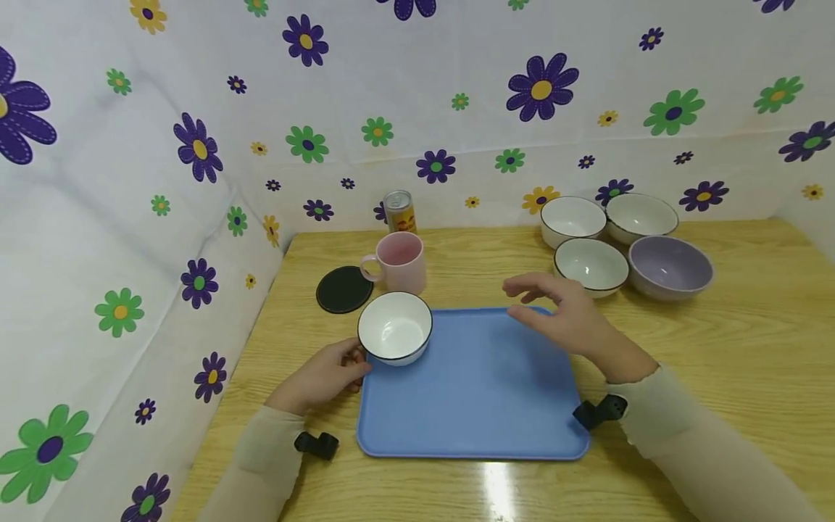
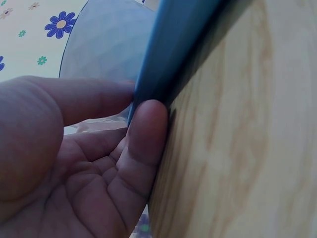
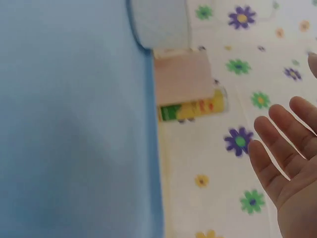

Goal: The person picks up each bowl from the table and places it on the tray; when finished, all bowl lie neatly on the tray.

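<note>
The can (image 1: 401, 217), at twelve o'clock of the pink mug (image 1: 404, 274), has its base hidden. The right wrist view crops the right hand (image 3: 298, 186) at four o'clock.

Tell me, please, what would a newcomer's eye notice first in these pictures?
Most likely the blue rectangular tray, just below the middle of the head view. A round white bowl with a dark rim sits at the tray's far left corner. Behind them stands a white, flower-printed backdrop.
</note>
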A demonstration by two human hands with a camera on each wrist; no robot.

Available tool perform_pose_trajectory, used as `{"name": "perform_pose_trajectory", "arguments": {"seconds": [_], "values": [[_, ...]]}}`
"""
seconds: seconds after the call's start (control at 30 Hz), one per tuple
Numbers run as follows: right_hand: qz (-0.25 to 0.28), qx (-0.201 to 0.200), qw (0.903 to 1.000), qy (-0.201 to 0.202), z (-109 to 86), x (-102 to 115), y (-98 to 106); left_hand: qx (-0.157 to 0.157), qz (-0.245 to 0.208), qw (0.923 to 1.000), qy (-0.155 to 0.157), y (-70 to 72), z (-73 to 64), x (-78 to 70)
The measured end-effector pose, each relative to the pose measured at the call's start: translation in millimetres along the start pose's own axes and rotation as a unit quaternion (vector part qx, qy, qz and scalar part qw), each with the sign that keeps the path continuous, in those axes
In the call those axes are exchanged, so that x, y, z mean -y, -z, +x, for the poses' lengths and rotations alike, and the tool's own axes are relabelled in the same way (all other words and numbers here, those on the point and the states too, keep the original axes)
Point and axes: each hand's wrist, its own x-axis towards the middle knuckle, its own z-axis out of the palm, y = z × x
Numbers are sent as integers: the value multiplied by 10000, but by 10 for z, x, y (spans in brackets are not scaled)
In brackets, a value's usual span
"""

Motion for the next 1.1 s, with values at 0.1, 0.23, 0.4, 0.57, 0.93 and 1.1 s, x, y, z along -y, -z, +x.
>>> {"name": "perform_pose_trajectory", "arguments": {"seconds": [0.1,0.23,0.4,0.57,0.93,1.1], "values": [[7,-312,9995,22,-62,-24,214,-2,-43,10000,66,-10,3,2],[-415,-862,9954,-54,-174,-72,464,93,-36,9999,13,-2,-8,21],[-1200,-1472,9788,-770,-351,-159,792,170,-35,9998,-83,18,-15,25],[-1897,-1484,9525,-1866,-458,-289,1107,142,1,9999,-83,32,0,-15],[-1562,-1468,9041,-3696,-712,-659,1532,120,27,9999,44,17,4,-43],[-1126,-1357,8994,-4000,-798,-825,1589,86,86,9998,146,6,-4,-50]]}}
